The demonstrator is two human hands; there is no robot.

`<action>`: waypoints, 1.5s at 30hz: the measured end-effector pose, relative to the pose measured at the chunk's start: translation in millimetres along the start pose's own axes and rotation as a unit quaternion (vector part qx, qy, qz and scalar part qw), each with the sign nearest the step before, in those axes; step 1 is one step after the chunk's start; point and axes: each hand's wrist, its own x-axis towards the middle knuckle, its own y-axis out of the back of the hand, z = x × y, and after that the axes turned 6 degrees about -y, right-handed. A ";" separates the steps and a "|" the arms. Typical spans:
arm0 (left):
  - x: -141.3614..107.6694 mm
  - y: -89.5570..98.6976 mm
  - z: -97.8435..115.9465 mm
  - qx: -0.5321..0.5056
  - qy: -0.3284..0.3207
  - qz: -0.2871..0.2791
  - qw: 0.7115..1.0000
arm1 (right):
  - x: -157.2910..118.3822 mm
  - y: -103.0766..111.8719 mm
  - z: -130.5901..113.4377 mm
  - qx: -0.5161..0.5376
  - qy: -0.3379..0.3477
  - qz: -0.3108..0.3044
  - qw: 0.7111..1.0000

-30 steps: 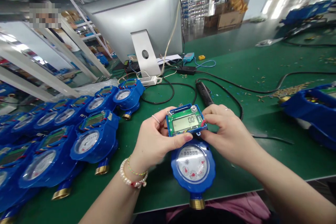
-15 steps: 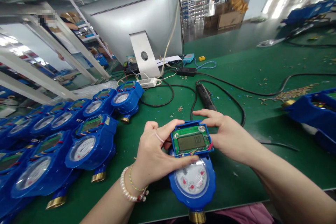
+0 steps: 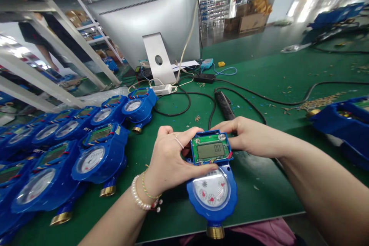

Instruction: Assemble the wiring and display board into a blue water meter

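A blue water meter (image 3: 211,203) with a round white dial, an uncovered green circuit board and a small display stands in front of me, its brass threaded end toward my body. My left hand (image 3: 173,157) grips its display housing from the left, the thumb lying across the gap between display and dial. At the housing's upper right, my right hand (image 3: 245,136) is closed around the corner, with its fingertips hidden behind it. A black handheld tool (image 3: 224,105) with a cord lies just beyond my right fingers.
Rows of similar blue water meters (image 3: 92,157) fill the left side. Another blue meter body (image 3: 343,123) sits at the right. A monitor (image 3: 150,23) seen from behind, black cables (image 3: 259,98) and scattered brass-coloured screws (image 3: 319,103) are on the green table (image 3: 178,130). Someone stands behind the left frame.
My right hand's fingers have drawn in from beyond the housing and bent behind its upper right corner. The meter has shifted slightly. The person in the background has moved.
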 end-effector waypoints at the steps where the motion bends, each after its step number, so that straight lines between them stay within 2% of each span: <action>1: -1.3 -0.6 0.1 -0.001 0.003 -0.002 1.000 | -2.1 0.7 -1.1 -0.002 0.000 -0.005 1.000; 3: -3.8 -1.5 -0.4 0.002 0.005 -0.002 1.000 | -7.6 1.8 -3.6 -0.011 0.002 0.012 1.000; 8: -6.1 -2.6 -2.4 0.008 -0.011 0.021 1.000 | -25.3 -3.7 -10.1 -0.053 0.014 0.177 0.983; 10: -6.1 -2.7 -2.5 0.014 -0.019 0.024 0.999 | -31.0 -10.1 -12.2 -0.089 0.020 0.207 0.974; 13: -6.6 -2.7 -2.6 0.011 -0.021 0.021 0.999 | -37.5 -19.4 -13.6 -0.140 0.015 0.197 0.970; 22: -4.4 -3.9 -4.0 -0.010 -0.023 0.022 0.999 | -50.5 -26.8 -9.6 -0.169 0.007 0.172 0.970; 25: -3.1 -3.7 -3.7 -0.018 -0.032 0.021 0.999 | -43.0 -31.3 -11.8 -0.183 0.026 0.172 0.968; 27: -2.5 -4.0 -3.3 -0.020 -0.043 0.031 0.998 | -32.4 -34.7 -14.5 -0.210 0.063 0.191 0.957; 31: -1.5 -6.1 -3.7 -0.018 -0.080 0.081 0.993 | -7.7 -38.8 -17.3 -0.279 0.122 0.209 0.929; 39: -2.8 -10.3 -5.9 0.032 -0.126 0.133 0.983 | 10.8 -34.9 -15.2 -0.271 0.113 0.157 0.943; 45: -7.2 -14.7 -5.4 -0.009 -0.067 0.132 0.989 | 8.7 -35.0 -20.7 -0.257 0.098 0.159 0.948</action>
